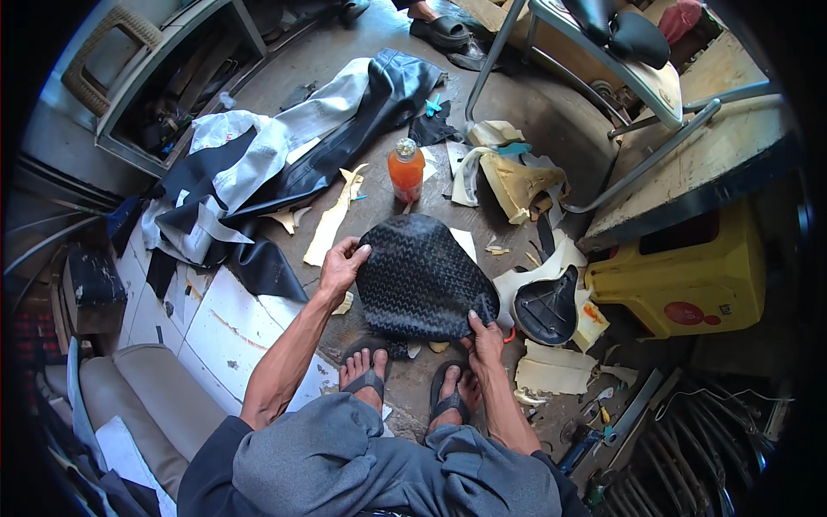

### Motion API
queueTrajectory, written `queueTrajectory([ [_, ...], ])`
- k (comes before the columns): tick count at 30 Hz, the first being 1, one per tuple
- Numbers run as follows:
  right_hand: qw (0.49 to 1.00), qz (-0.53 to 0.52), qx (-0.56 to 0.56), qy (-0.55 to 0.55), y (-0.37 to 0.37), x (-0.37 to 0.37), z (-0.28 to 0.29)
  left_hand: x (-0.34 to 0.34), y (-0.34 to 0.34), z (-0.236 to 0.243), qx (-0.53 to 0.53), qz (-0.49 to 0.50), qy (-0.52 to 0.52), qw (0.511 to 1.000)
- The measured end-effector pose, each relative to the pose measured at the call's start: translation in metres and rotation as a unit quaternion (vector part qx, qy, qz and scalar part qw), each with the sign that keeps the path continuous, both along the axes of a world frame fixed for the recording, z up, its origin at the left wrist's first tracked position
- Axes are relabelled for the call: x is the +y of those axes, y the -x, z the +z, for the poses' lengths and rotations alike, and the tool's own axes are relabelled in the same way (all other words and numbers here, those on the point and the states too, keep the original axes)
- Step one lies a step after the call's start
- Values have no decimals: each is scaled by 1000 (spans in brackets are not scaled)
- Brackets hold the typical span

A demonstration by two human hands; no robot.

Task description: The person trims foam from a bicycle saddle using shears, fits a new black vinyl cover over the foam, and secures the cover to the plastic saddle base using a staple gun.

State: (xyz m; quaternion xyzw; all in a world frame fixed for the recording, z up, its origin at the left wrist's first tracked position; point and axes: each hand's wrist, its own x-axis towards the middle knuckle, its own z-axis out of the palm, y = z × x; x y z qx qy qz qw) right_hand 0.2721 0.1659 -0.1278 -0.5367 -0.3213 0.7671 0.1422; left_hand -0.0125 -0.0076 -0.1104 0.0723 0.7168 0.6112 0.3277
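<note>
A black seat cover with a woven-looking pattern is held up between my two hands, above the floor before my feet. My left hand pinches its left edge, thumb on top. At its lower right edge, my right hand grips it, thumb on the upper side and the other fingers partly hidden underneath. Just beyond the cover stands a bottle of orange liquid. To the right of my right hand lies a black moulded seat base, beside pale foam scraps.
Black and white sheet material lies heaped at the far left. Foam pieces litter the floor. On the right are a yellow plastic stool and a metal-legged chair. Another person's sandalled foot shows at the top.
</note>
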Motion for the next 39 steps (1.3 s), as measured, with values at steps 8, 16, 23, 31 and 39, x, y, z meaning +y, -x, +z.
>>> queueTrajectory([
  [8, 1000, 3, -2, -3, -1, -2, -4, -5, -8, 4, 15, 10, 9, 1000],
  [16, 981, 94, -169, -17, 3, 6, 21, 36, -42, 49, 508, -71, 147, 846],
  [23, 927, 284, -216, -115, -4, 10, 19, 54, -10, 23, 226, -155, 247, 929],
  [31, 966, 167, -106, -167, 6, 11, 26, 6, -46, -35, -64, 67, 109, 990],
  [39, 953, 231, -87, -177, 17, -3, 23, -13, -89, -15, -134, 97, 49, 985],
])
